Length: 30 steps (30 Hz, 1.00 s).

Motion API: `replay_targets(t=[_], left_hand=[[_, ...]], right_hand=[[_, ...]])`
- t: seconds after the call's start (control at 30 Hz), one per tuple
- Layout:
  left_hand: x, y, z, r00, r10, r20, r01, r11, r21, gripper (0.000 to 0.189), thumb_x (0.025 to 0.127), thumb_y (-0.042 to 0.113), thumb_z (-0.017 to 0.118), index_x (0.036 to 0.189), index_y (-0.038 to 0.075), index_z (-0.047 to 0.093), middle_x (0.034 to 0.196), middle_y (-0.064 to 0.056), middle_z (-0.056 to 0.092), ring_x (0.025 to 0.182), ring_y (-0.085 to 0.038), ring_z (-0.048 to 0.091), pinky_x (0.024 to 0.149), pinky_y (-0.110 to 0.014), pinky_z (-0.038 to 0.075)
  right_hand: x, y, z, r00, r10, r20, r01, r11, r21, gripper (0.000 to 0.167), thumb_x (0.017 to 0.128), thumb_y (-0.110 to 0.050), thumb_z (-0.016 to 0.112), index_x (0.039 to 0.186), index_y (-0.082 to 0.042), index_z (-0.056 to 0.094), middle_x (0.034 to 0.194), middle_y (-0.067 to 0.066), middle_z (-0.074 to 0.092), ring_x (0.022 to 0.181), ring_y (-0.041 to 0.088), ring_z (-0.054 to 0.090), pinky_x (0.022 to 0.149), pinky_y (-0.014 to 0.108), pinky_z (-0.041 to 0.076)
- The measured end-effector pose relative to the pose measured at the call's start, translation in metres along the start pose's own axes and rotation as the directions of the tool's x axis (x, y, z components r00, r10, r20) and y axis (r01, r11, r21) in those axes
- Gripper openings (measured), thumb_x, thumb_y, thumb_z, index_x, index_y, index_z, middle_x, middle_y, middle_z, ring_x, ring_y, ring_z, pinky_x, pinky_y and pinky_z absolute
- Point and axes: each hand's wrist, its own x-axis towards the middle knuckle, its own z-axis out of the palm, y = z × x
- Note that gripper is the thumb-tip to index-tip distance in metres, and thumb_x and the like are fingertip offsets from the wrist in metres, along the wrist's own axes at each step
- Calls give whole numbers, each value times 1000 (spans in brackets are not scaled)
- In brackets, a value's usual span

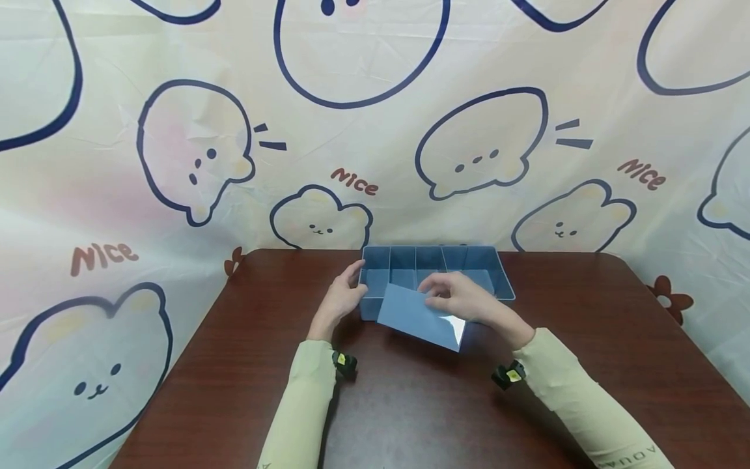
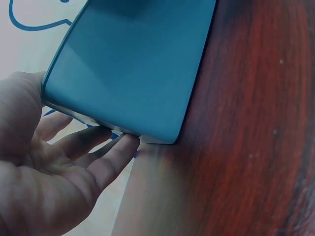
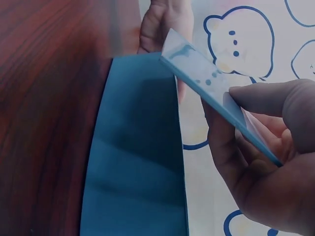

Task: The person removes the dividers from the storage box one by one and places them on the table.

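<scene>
A blue plastic box [image 1: 430, 306] with dividers and several compartments stands at the far side of the table. My left hand [image 1: 342, 296] holds its left end; in the left wrist view the fingers [image 2: 115, 157] touch the end wall and the thumb tip is hidden behind the rim. My right hand [image 1: 459, 296] pinches a thin rectangular blue panel [image 1: 416, 312] between thumb and fingers. The panel is tilted in front of the box and covers part of its front wall. In the right wrist view, the panel's glossy face [image 3: 202, 73] reflects the wall pattern.
The dark brown wooden table [image 1: 398, 417] reaches back to a pale cloth [image 1: 398, 143] printed with cartoon bears. Black devices are strapped at both wrists, the left wrist camera [image 1: 346, 363] and the right wrist camera [image 1: 507, 376].
</scene>
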Motion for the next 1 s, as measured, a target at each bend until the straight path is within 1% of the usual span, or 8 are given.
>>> replay_targets(t=[0.17, 0.33, 0.5, 0.6, 0.67, 0.87, 1.0], left_hand=[[0, 0, 0, 1000, 4, 0, -4, 1000, -3, 63, 92, 17, 52, 151, 32, 34, 160, -7, 33, 145, -34, 35, 113, -59, 33], [-1, 1, 1, 1000, 4, -4, -4, 1000, 4, 63, 92, 17, 52, 151, 32, 34, 160, -6, 33, 145, -34, 35, 113, -60, 33], [-2, 1, 1, 1000, 0, -8, 0, 1000, 5, 63, 92, 17, 52, 151, 32, 34, 160, -7, 33, 145, -35, 36, 112, -60, 34], [-2, 1, 1, 1000, -3, -7, 3, 1000, 3, 63, 92, 17, 52, 151, 33, 34, 160, -7, 33, 145, -34, 35, 112, -60, 33], [-2, 1, 1, 1000, -4, -6, 4, 1000, 4, 63, 92, 17, 52, 151, 33, 34, 160, -7, 33, 146, -34, 35, 113, -60, 33], [-2, 1, 1, 1000, -6, -9, 6, 1000, 0, 63, 92, 17, 52, 151, 33, 33, 160, -6, 33, 146, -34, 34, 112, -61, 33], [-2, 1, 1, 1000, -8, -12, 8, 1000, -5, 63, 93, 17, 51, 151, 34, 33, 160, -6, 32, 146, -35, 34, 112, -62, 33]], right_hand=[[1, -1, 5, 999, -20, 40, 20, 1000, -1, 23, 94, -15, 62, 116, -16, 65, 107, 3, 73, 94, 17, 67, 81, 34, 56], [1, -3, 10, 998, 3, 62, -2, 1000, -15, 21, 94, -15, 63, 115, -17, 66, 106, 2, 73, 92, 17, 65, 80, 35, 56], [2, -4, 16, 996, 6, 93, -2, 999, -37, 19, 93, -15, 64, 111, -16, 67, 104, 2, 72, 90, 15, 65, 81, 36, 57], [3, -3, 20, 993, 2, 122, 1, 1000, -27, 17, 93, -14, 64, 109, -18, 68, 103, 0, 72, 90, 14, 65, 83, 36, 57], [2, -3, 22, 990, 0, 140, 2, 1000, -16, 17, 93, -14, 64, 109, -18, 68, 102, 0, 72, 89, 14, 65, 83, 35, 58], [4, 2, 28, 982, -34, 185, 28, 999, 31, 17, 93, -13, 63, 110, -18, 68, 96, -2, 71, 81, 14, 64, 75, 31, 57], [6, 7, 34, 975, -72, 210, 68, 997, 23, 17, 93, -13, 64, 108, -19, 68, 94, -4, 71, 80, 11, 64, 75, 27, 56]])
